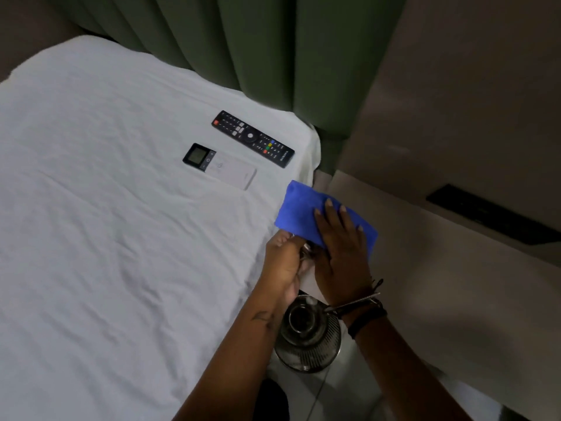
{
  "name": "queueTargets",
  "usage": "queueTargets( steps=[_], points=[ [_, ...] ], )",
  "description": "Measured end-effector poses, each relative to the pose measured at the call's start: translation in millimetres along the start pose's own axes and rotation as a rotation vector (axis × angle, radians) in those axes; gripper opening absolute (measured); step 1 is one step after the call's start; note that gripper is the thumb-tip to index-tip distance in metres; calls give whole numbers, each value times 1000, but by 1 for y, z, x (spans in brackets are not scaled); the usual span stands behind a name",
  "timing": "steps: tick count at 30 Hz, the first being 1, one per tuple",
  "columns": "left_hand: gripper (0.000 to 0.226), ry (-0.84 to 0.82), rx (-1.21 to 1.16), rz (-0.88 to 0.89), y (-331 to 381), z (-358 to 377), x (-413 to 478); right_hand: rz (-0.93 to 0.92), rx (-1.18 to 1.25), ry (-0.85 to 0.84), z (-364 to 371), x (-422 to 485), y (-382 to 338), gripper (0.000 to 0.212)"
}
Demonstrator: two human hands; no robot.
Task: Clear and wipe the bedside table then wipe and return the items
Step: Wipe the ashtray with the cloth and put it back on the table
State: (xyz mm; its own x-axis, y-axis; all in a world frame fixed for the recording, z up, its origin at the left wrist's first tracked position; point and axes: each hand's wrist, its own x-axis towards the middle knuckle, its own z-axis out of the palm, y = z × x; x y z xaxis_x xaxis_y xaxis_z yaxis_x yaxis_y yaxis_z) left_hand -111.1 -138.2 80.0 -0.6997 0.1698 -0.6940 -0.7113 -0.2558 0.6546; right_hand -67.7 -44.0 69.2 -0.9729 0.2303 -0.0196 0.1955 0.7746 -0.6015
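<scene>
A folded blue cloth (303,214) is pressed under my right hand (343,256), whose fingers lie spread over it, just past the bed's corner. My left hand (283,262) grips a small shiny object (307,253) beneath the cloth; most of it is hidden, so I cannot tell what it is. The beige bedside table (431,262) stretches to the right of both hands. On the white bed sheet (106,223) lie a black TV remote (252,138) and, beside it, a white air-conditioner remote (220,165) with a dark display.
A ribbed metal bin (308,338) stands on the floor between bed and table, under my wrists. A black panel (491,214) sits at the table's far side against the beige wall. Green curtains (273,56) hang behind the bed.
</scene>
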Motion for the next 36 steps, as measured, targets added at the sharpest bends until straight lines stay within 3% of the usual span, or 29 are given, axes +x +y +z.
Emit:
queueTargets(
  steps=[5,10,12,15,17,18,20,23,25,30,34,36],
  points=[
    [29,-87,-160,-86,-20,21,5,-116,-111,-62,-24,-26,58,57],
    [15,-139,-145,-148,-38,32,7,-256,-145,-140,-54,-65,118,54],
    [14,-141,-123,-144,-45,37,9,-130,27,-90,-63,-81,132,50],
    [22,-149,-99,-149,-54,49,7,371,533,202,-71,-84,138,43],
    [27,-159,-94,-163,-60,54,5,584,654,408,-77,-72,138,37],
    [24,-170,-90,-168,-64,56,3,598,625,441,-80,-66,136,36],
    [21,-200,-71,-173,-71,61,0,470,488,393,-82,-56,122,42],
    [26,-215,-83,-150,-79,70,0,108,146,100,-62,-52,102,52],
    [27,-189,-78,-138,-83,72,2,91,-7,-29,-48,-58,101,55],
    [25,-166,-66,-140,-92,64,18,240,10,44,-41,-95,135,53],
    [10,-98,91,-138,-109,64,49,705,428,254,-41,-116,170,41],
    [8,-54,244,-139,-123,66,65,835,635,373,-48,-115,186,30]
  ],
)
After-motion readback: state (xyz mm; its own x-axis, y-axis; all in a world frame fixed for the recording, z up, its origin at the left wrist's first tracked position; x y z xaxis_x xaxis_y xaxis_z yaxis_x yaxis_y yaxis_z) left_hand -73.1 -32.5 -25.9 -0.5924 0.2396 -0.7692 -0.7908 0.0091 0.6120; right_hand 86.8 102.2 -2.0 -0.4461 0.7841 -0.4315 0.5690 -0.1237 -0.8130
